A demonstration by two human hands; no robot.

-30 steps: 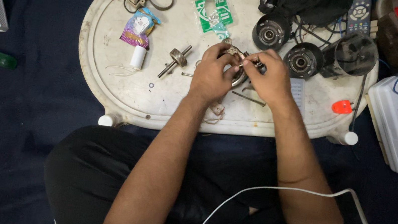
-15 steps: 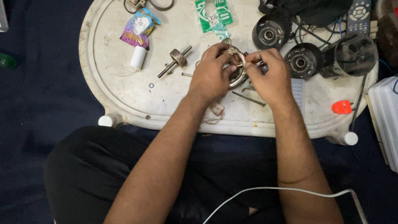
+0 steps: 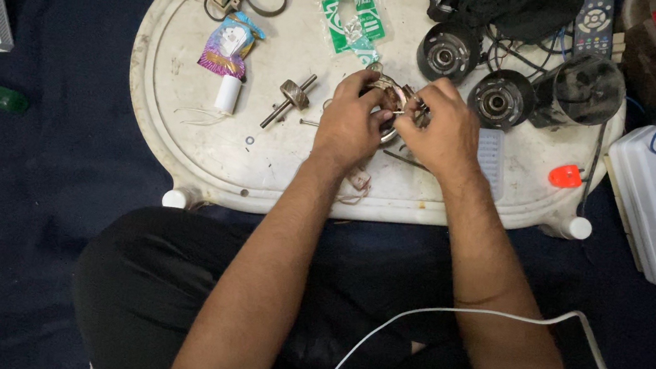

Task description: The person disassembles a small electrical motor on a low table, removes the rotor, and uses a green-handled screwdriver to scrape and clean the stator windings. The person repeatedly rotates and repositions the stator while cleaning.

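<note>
Both hands met over the middle of the white oval tray [image 3: 182,150], and between them sat a small round motor part [image 3: 388,104] with coppery windings, lifted just off the tray's far-centre area. The left hand [image 3: 350,122] was curled around its left side, fingers wrapped over the rim and clamped on it; the right hand [image 3: 441,129] pinched in from the right, fingertips closed on something thin at the part's edge, perhaps a wire or a pin, though it was too small to tell. By the look of it the piece was stiff and fairly weighty for its size, metal ring outside and fine wire inside, so the outer rim seemed the place to grip, leaving the delicate windings alone. Most of the part was buried under the fingers, so its full shape could not be made out. To the left on the tray lay a small shaft with a gear [image 3: 293,97], a white cylinder [image 3: 227,94] and a colourful packet [image 3: 228,43]; to the right stood two black round housings [image 3: 499,99], one near and one farther. A white cable [image 3: 495,318] ran across the lap, and the far edge of the tray was cut off
</note>
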